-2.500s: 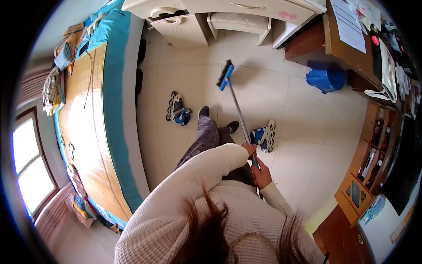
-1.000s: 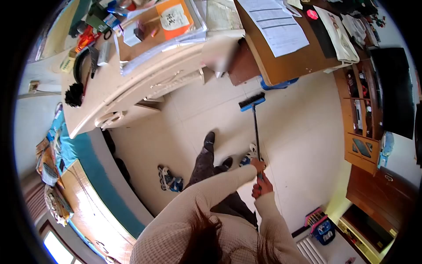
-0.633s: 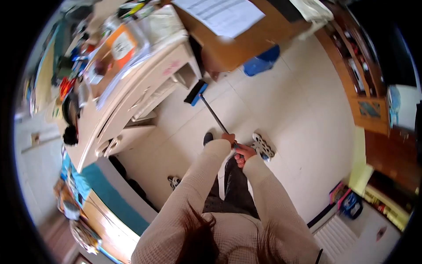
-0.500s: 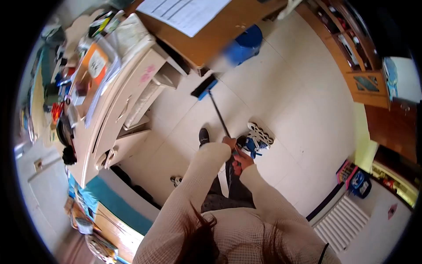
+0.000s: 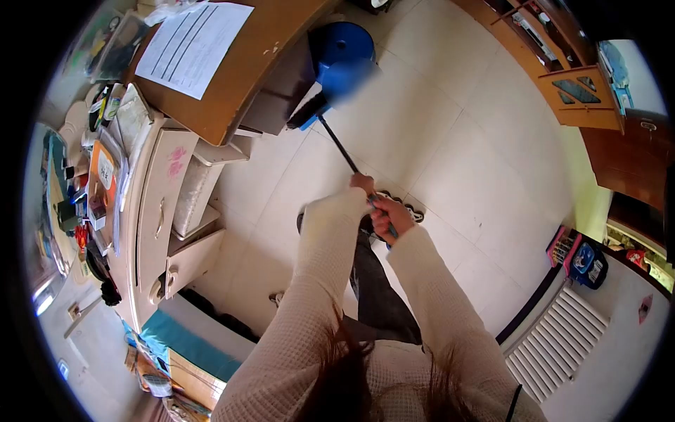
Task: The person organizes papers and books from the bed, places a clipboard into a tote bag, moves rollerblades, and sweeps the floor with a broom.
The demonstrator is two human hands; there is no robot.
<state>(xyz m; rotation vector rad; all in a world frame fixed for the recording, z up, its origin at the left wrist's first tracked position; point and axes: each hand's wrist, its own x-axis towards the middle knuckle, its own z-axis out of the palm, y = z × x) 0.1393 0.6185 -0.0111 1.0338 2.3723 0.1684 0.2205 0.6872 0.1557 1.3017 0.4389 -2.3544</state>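
A broom (image 5: 337, 144) with a dark pole and a blue head with black bristles reaches across the tiled floor. My left hand (image 5: 363, 183) is wrapped round the pole, and just below it my right hand (image 5: 391, 216) grips the teal handle end. The bristles lie beside the brown desk's side panel, close to a blue stool (image 5: 343, 49) whose lower part is blurred. A roller skate (image 5: 411, 211) shows partly behind my right hand. My dark trouser leg is below my hands.
The brown desk (image 5: 274, 42) with a printed paper (image 5: 193, 49) stands at upper left. A cream dresser (image 5: 158, 211) with an ajar door is at left, near the bed (image 5: 190, 344). A wooden cabinet (image 5: 580, 98) is at right, a white radiator (image 5: 555, 344) at lower right.
The view has turned, and the desk and blue stool have shifted left and come nearer. The broom head has moved over beside the desk and stool. Both hands have stayed on the pole.
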